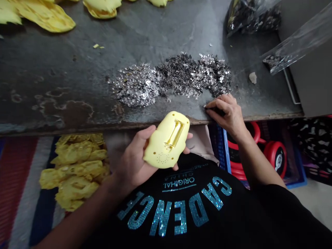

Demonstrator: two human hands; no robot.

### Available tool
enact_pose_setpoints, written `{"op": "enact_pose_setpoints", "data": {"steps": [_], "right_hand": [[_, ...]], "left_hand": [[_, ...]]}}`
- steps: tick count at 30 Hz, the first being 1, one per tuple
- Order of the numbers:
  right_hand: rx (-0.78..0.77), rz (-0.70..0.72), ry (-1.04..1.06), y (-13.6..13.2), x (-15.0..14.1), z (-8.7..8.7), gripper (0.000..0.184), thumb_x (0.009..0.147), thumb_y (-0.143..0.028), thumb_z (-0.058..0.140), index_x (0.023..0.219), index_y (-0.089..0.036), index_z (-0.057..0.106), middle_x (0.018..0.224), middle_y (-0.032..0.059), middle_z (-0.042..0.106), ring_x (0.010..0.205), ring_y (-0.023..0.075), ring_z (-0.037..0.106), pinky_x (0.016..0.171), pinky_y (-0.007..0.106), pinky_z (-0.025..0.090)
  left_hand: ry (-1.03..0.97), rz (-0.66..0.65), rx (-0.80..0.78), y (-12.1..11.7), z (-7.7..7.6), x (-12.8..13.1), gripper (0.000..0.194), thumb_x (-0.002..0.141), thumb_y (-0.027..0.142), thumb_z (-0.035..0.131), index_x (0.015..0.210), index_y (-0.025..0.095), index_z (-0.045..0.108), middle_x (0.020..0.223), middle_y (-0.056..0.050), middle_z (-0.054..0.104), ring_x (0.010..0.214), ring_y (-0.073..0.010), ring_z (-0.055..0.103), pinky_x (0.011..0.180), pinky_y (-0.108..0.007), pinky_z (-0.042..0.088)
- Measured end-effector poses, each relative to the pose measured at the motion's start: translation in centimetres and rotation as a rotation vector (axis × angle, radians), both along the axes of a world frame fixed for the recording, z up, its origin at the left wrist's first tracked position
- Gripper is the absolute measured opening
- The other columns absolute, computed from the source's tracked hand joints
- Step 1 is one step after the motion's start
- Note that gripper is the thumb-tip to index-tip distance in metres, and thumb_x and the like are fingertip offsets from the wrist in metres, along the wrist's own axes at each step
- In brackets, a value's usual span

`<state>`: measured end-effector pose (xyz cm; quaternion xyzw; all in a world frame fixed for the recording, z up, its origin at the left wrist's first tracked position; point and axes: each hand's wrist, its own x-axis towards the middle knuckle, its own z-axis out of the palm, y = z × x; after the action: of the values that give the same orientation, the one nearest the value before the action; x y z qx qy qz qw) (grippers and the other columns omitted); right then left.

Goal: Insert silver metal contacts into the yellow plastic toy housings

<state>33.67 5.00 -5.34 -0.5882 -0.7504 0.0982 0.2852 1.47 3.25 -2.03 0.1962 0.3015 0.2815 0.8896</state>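
Note:
My left hand (135,157) is wrapped round a pale yellow plastic toy shell (162,152), just in front of the workbench edge. The shell shows an open battery slot, a ring of small holes and several screw holes. At the bench edge my right hand (224,110) is closed in a pinch, thumb against finger. A tiny shiny bit of metal (204,107) shows at its fingertips. Just beyond that hand lies a heap of small stamped metal pieces (215,74); more heaps, one dark (178,71) and one brighter (137,84), adjoin it on the left.
Yellow shells (46,15) lie along the far left of the dark metal workbench (85,72). Clear bags of metal parts (254,17) rest at the back right. Below the bench are more yellow shells (77,173) and a blue crate (298,178) holding red and black round parts.

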Motion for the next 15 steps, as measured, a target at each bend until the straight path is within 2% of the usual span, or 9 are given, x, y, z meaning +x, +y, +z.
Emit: {"op": "enact_pose_setpoints", "data": {"steps": [4,9,15], "right_hand": [[0.052,0.077,0.105,-1.2,-1.7,2.2,0.01,0.11,-0.034,0.075,0.107,-0.031,0.085,0.101,0.0015,0.086,0.096,0.0259,0.076,0.09,0.044,0.052],[0.154,0.286,0.22,-2.7,-4.4,5.6,0.004,0.111,-0.032,0.08,0.114,-0.033,0.083,0.103,-0.0018,0.089,0.088,0.0219,0.082,0.085,0.043,0.055],[0.247,0.413,0.161,-2.1,-5.8,6.3,0.009,0.111,-0.026,0.079,0.119,-0.028,0.081,0.107,0.0014,0.087,0.092,0.0201,0.081,0.084,0.038,0.06]], "left_hand": [[-0.094,-0.02,-0.085,-0.2,0.0,0.3,0.057,0.104,0.055,0.07,0.147,0.019,0.081,0.145,-0.021,0.085,0.114,-0.0423,0.088,0.077,-0.05,0.078],[-0.143,-0.016,-0.124,-0.7,0.5,0.6,0.054,0.097,0.046,0.079,0.143,0.017,0.078,0.134,-0.019,0.088,0.109,-0.0422,0.09,0.086,-0.05,0.076],[-0.182,-0.022,-0.119,-1.4,1.1,0.8,0.049,0.1,0.044,0.078,0.138,0.013,0.077,0.122,-0.019,0.09,0.105,-0.0415,0.091,0.096,-0.05,0.072]]}}
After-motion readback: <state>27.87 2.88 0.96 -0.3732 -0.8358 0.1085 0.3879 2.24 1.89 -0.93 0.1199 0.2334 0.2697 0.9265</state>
